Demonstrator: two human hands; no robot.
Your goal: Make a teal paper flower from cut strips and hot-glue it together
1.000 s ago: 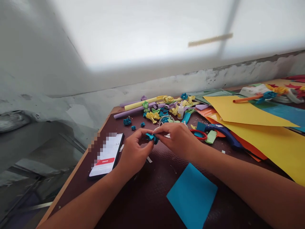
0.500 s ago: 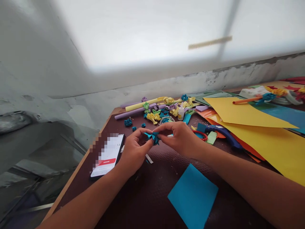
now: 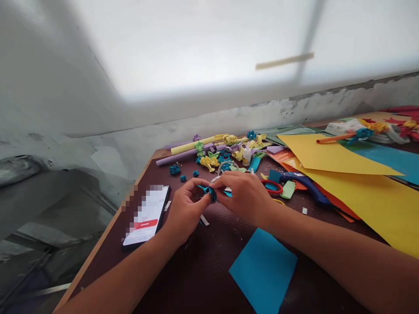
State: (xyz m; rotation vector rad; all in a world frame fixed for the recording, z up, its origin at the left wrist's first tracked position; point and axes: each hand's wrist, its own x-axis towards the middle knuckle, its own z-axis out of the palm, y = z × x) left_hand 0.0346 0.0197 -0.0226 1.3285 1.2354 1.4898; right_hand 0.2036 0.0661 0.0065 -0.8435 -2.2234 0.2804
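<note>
Between my two hands, above the dark table, is a small blue paper flower (image 3: pixel 212 194) with pointed folded petals. My left hand (image 3: pixel 188 207) pinches its left side between thumb and fingers. From the right, my right hand (image 3: pixel 244 196) is closed on the flower's other side, its fingers covering much of it. A flat blue paper square (image 3: pixel 264 270) lies on the table below my right forearm. Just beyond my hands sit small blue paper flowers (image 3: pixel 174 169) and a roll of tape (image 3: pixel 228 166).
A phone (image 3: pixel 146 216) lies left of my hands near the wooden table edge (image 3: pixel 113 222). Rolled paper tubes (image 3: pixel 183 153), a glue bottle (image 3: pixel 246 156), red-handled scissors (image 3: pixel 273 187) and a dark blue tool (image 3: pixel 307 186) lie beyond. Yellow sheets (image 3: pixel 340 157) cover the right side.
My right hand has turned and curled further over the paper flower, hiding more of it. My left hand keeps its pinch. The view has shifted slightly.
</note>
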